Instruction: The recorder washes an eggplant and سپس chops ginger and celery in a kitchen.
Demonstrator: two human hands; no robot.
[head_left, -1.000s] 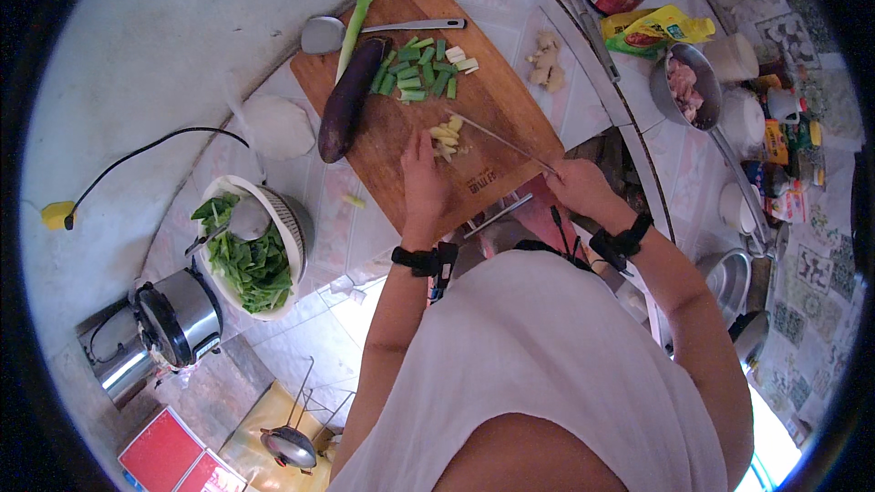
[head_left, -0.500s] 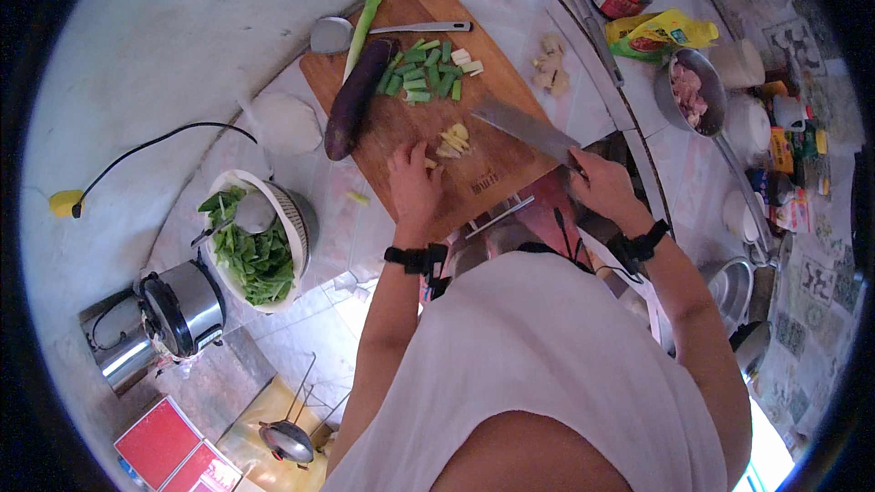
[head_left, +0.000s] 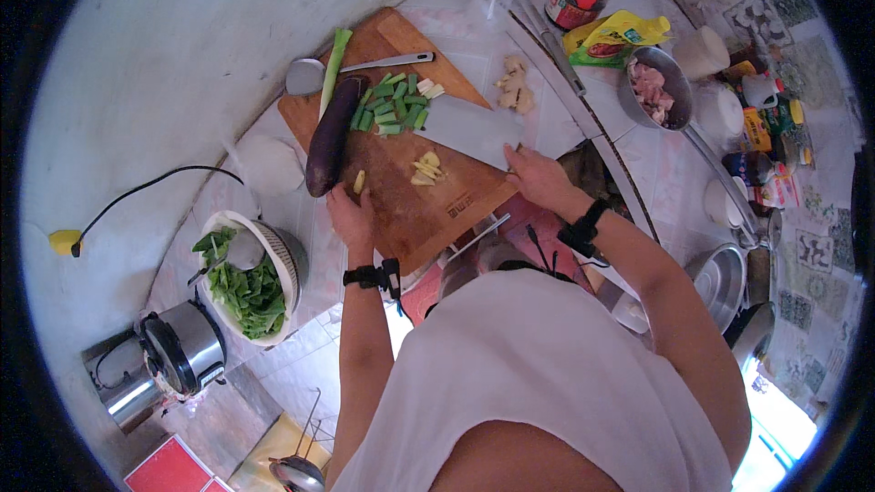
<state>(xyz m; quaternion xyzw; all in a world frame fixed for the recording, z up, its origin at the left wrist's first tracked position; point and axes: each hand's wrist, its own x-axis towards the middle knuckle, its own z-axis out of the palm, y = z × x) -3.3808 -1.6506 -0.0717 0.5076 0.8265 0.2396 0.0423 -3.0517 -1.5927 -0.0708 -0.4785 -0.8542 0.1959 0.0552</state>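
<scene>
My right hand (head_left: 540, 180) is closed round the handle of a broad-bladed cleaver (head_left: 469, 130), at the right edge of a wooden cutting board (head_left: 392, 219). The blade's flat side faces up, its far end beside the chopped scallions (head_left: 390, 107). At the board's left edge, my left hand (head_left: 351, 217) has its fingertips at a piece of ginger (head_left: 359, 182) and seems to pinch it. Several ginger slices (head_left: 426, 169) lie between the hands. A purple eggplant (head_left: 334, 137) rests just beyond my left fingers, beside a scallion stalk (head_left: 335, 68) and a metal spatula (head_left: 392, 61).
A white basket (head_left: 290, 264) of leafy greens (head_left: 251, 296) stands left, near a pressure cooker (head_left: 182, 346). On the right are ginger root (head_left: 515, 85), a pan (head_left: 685, 96) of raw meat (head_left: 651, 91), a yellow pouch (head_left: 620, 36) and a metal basin (head_left: 725, 287).
My left hand has moved left to the board's edge near the eggplant, and a ginger piece has shifted with it. The cleaver has turned so its flat side shows. The view has shifted.
</scene>
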